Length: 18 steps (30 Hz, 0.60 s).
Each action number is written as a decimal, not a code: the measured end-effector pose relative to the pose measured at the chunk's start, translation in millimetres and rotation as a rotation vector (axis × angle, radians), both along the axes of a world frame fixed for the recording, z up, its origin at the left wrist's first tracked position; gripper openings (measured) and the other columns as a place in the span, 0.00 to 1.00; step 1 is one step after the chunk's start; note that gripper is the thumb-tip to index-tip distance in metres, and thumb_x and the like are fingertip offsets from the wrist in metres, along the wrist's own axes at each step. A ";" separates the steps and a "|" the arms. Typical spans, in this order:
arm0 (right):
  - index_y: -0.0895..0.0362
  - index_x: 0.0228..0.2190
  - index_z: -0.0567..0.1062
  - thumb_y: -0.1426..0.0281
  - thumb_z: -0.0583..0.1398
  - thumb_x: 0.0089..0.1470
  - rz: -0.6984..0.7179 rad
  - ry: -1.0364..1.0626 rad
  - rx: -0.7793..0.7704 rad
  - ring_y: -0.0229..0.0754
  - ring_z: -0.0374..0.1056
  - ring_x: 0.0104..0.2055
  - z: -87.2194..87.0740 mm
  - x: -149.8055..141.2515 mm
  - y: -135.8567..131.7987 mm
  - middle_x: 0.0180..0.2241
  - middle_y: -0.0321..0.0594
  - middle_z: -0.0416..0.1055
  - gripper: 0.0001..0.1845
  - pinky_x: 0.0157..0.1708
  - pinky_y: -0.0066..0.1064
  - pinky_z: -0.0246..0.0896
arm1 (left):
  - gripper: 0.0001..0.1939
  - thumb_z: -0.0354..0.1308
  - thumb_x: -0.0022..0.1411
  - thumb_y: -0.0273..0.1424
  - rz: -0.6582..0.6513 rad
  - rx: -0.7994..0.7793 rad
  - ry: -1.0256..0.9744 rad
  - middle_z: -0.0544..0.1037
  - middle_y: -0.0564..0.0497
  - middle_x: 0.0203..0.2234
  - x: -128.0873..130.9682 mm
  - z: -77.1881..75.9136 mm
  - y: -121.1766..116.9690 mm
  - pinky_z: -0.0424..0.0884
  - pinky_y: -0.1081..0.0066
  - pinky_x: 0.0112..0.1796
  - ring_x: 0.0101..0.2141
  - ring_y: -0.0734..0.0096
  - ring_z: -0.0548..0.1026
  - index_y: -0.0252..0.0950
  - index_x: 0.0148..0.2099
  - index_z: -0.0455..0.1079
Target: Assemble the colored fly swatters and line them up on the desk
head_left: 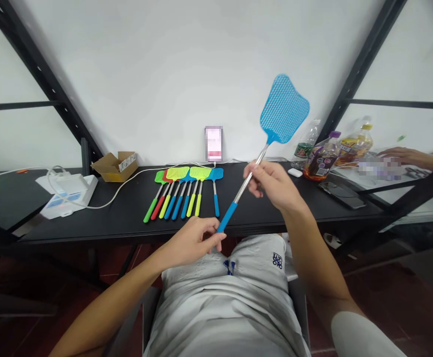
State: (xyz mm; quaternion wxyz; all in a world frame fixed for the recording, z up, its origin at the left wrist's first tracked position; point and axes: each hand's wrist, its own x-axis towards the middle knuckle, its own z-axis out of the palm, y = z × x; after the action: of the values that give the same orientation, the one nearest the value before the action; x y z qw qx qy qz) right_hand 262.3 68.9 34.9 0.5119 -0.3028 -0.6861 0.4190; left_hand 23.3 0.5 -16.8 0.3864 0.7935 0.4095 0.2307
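Note:
A blue fly swatter (283, 110) with a metal shaft is tilted up to the right above the table's front edge. My left hand (196, 240) is closed on the lower end of its blue grip. Higher up, my right hand (272, 183) pinches the metal shaft between thumb and fingers. On the black table lies a row of fly swatters (178, 173) in green, red, yellow and blue, heads toward the wall and overlapping, grips toward me. At the row's right end, one blue-gripped swatter (216, 198) lies a little apart.
Behind the row a phone (214, 144) leans on the wall, its cable running left. An open cardboard box (115, 166) and a white box (69, 196) stand left. Bottles (322, 156), a white case (294, 172) and a dark phone (341, 195) are right. Another person's hand (405, 156) is beyond the frame.

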 end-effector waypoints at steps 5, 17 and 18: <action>0.56 0.27 0.71 0.52 0.59 0.60 -0.241 0.063 0.006 0.33 0.56 0.17 10.2 38.9 5.5 0.17 0.31 0.58 0.20 0.17 0.26 0.50 | 0.12 0.53 0.67 0.41 -0.055 -0.101 -0.007 0.82 0.49 0.28 0.0 -5.4 -0.6 0.65 0.75 0.23 0.24 0.71 0.76 0.37 0.37 0.65; 0.56 0.51 0.70 0.68 0.58 0.59 0.088 -0.476 0.026 0.36 0.68 0.27 4.3 33.4 6.5 0.31 0.37 0.72 0.18 0.29 0.28 0.62 | 0.07 0.52 0.60 0.28 0.139 -0.187 -0.531 0.78 0.49 0.34 -14.2 2.8 19.1 0.67 0.71 0.26 0.27 0.71 0.74 0.39 0.35 0.54; 0.56 0.52 0.70 0.67 0.58 0.59 0.095 -0.509 0.040 0.35 0.67 0.27 3.4 30.7 7.4 0.31 0.36 0.72 0.19 0.29 0.28 0.61 | 0.07 0.52 0.57 0.27 0.179 -0.195 -0.597 0.75 0.52 0.30 -17.0 5.1 21.5 0.65 0.72 0.25 0.26 0.73 0.72 0.39 0.34 0.54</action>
State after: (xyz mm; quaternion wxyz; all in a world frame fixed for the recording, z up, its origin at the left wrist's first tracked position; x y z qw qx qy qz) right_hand 293.0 76.3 38.3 0.3084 -0.3558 -0.8144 0.3392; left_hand 6.4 22.0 -11.7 0.5420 0.6107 0.3665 0.4461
